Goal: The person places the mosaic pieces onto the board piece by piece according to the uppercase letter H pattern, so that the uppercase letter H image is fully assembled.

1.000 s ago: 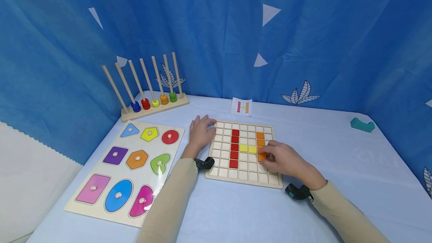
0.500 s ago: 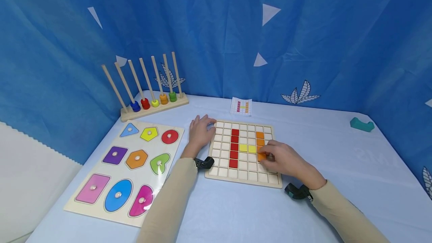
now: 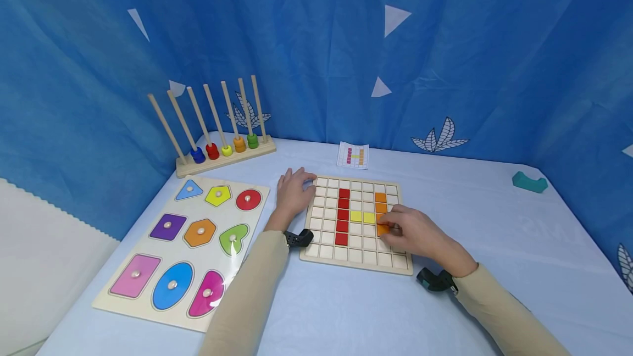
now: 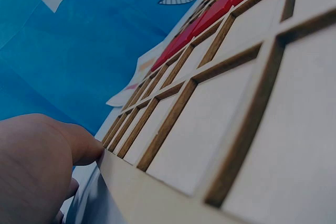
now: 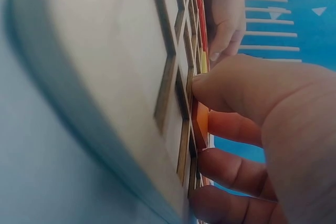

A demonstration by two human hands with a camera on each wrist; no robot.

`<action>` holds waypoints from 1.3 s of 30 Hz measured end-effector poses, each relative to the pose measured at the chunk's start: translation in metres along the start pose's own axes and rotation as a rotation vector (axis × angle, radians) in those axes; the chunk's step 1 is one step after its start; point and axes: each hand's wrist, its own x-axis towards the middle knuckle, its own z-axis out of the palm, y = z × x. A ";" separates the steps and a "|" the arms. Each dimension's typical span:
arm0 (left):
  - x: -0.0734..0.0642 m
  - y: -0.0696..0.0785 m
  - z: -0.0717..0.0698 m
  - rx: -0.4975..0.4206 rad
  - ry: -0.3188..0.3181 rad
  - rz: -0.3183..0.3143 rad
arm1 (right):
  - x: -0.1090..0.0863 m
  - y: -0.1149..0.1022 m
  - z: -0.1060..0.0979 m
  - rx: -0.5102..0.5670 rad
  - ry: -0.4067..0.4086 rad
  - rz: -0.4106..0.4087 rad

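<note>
A wooden grid board lies on the table before me. My left hand rests at its upper left corner; in the left wrist view a fingertip touches the rim, with the other fingers mostly hidden. My right hand is over the board's right side, pinching an orange square tile between thumb and index finger, low at the grid. More orange tiles stand in that column, partly covered by the hand. A column of red tiles and two yellow tiles sit in the grid.
A printed pattern card lies behind the board. On the left are a knobbed shape puzzle and a peg stand with coloured rings. A teal block lies at the far right. Blue curtain hangs behind the table.
</note>
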 end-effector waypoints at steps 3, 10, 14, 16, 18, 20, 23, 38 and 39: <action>0.000 0.000 0.000 0.004 -0.001 -0.002 | 0.000 0.000 0.000 0.001 0.004 -0.007; 0.000 0.000 0.000 0.001 -0.005 -0.003 | -0.001 0.000 0.000 0.008 0.007 -0.010; 0.001 0.000 0.000 0.001 -0.004 -0.002 | -0.001 0.000 -0.001 0.010 0.009 -0.013; 0.001 0.000 0.000 0.001 -0.005 -0.006 | -0.002 0.000 -0.001 0.012 0.010 -0.013; 0.000 0.000 0.000 0.000 -0.005 -0.008 | -0.002 -0.001 -0.001 0.011 0.011 -0.013; 0.000 0.001 0.000 0.001 -0.008 -0.011 | -0.002 -0.001 -0.001 0.011 0.010 -0.012; -0.001 0.002 -0.001 0.003 -0.008 -0.010 | -0.004 0.000 -0.003 0.009 0.010 -0.004; 0.000 0.000 0.000 0.001 -0.010 -0.005 | -0.026 0.025 -0.014 -0.010 0.080 0.054; 0.000 0.000 0.000 -0.004 -0.009 -0.004 | -0.027 0.026 -0.015 -0.012 0.081 0.062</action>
